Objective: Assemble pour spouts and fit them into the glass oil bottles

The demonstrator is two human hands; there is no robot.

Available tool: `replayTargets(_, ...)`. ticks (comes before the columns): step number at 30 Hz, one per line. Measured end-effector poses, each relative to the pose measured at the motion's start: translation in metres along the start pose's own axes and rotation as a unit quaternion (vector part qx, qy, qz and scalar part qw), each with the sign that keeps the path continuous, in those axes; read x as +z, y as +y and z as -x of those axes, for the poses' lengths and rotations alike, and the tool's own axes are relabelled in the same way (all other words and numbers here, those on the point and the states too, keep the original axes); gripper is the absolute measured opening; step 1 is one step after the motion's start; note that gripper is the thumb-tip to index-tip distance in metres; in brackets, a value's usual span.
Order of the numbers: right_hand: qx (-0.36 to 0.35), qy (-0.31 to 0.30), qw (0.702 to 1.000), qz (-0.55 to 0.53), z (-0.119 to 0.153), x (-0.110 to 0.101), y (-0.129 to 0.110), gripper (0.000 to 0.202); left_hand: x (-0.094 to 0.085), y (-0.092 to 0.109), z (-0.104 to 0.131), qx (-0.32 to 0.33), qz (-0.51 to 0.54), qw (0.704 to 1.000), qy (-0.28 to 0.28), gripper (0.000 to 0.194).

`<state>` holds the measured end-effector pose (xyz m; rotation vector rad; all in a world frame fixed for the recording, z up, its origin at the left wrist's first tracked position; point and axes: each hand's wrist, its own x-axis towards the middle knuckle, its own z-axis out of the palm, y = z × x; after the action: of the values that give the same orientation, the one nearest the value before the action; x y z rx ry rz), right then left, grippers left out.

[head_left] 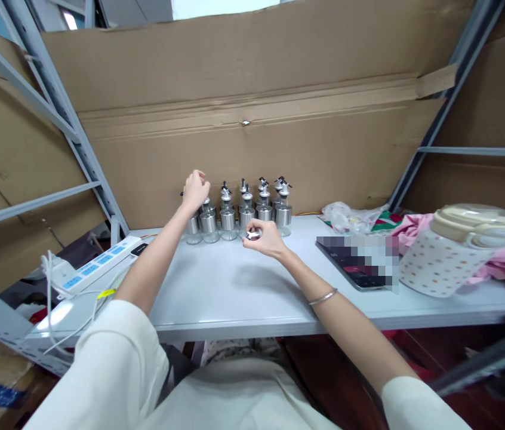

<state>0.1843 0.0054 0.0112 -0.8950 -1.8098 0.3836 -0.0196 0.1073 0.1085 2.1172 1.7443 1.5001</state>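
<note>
Two rows of glass bottles with silver metal sleeves, including this bottle (228, 221), stand at the back of the white table (216, 292). Most carry silver-and-black pourer tops. My left hand (196, 190) is over the leftmost bottles, its fingers curled. What they grip, if anything, is hidden behind the hand; a bit of black shows at its left side. Closer to me, my right hand (267, 237) is raised above the table in front of the bottles. Its thumb and fingers pinch a small silver-and-black pourer top (253, 235).
A white power strip (100, 263) with cables and a small black device (139, 249) lie at the left. On the right are a dark tablet-like device (351, 263), a clear plastic bag (353, 218), a dotted container (436, 263) and pink cloth (503, 272). Cardboard (252, 65) walls the back.
</note>
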Motion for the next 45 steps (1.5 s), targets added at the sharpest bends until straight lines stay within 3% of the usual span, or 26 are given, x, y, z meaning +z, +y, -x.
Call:
replayTargets(4,-0.003,0.060,0.998,-0.021,-0.006,-0.004,0.005,0.020,0.018,0.004,-0.032,-0.017,-0.172,0.976,-0.135,0.015)
replayTargets(6,0.013,0.077,0.996,-0.038,-0.009,-0.007,0.007,0.024,0.030,0.007,-0.036,-0.037,-0.199,0.967,-0.154,0.004)
replayTargets(9,0.042,0.103,0.992,-0.064,-0.011,-0.012,0.009,0.031,0.042,0.010,-0.034,-0.043,-0.239,0.957,-0.158,0.007)
replayTargets(12,0.045,0.126,0.989,-0.069,-0.010,-0.020,0.007,0.030,0.040,0.022,-0.035,-0.011,-0.346,0.924,-0.163,0.008)
replayTargets(16,0.017,0.111,0.992,-0.060,-0.008,-0.034,0.004,0.024,0.002,0.059,-0.056,-0.006,-0.413,0.901,-0.132,0.015)
replayTargets(18,0.017,0.098,0.993,-0.066,-0.009,-0.038,0.004,0.023,-0.029,0.082,-0.070,-0.006,-0.399,0.912,-0.098,0.027)
replayTargets(21,0.046,0.114,0.986,-0.116,-0.013,-0.039,0.003,0.023,-0.071,0.106,-0.082,0.045,-0.365,0.929,-0.026,0.043)
replayTargets(23,0.059,0.137,0.976,-0.162,-0.017,-0.037,0.000,0.025,-0.088,0.112,-0.079,0.107,-0.251,0.960,0.055,0.041)
replayTargets(25,0.052,0.156,0.967,-0.194,-0.020,-0.035,-0.006,0.027,-0.095,0.110,-0.064,0.172,-0.107,0.974,0.106,0.036)
replayTargets(27,0.032,0.185,0.962,-0.196,-0.024,-0.035,-0.014,0.029,-0.092,0.104,-0.034,0.229,-0.010,0.968,0.105,0.028)
replayTargets(31,-0.039,0.268,0.954,-0.128,-0.030,-0.041,-0.032,0.024,-0.065,0.090,0.054,0.237,0.022,0.971,0.009,0.018)
replayTargets(35,-0.090,0.203,0.970,-0.099,-0.025,-0.043,-0.047,0.026,-0.034,0.077,0.125,0.203,0.114,0.968,-0.098,0.019)
replayTargets(39,-0.117,0.155,0.977,-0.091,-0.015,-0.039,-0.055,0.025,-0.014,0.064,0.155,0.185,0.216,0.950,-0.132,0.032)
replayTargets(45,-0.117,0.132,0.980,-0.096,-0.012,-0.038,-0.054,0.021,0.002,0.047,0.167,0.170,0.267,0.938,-0.137,0.046)
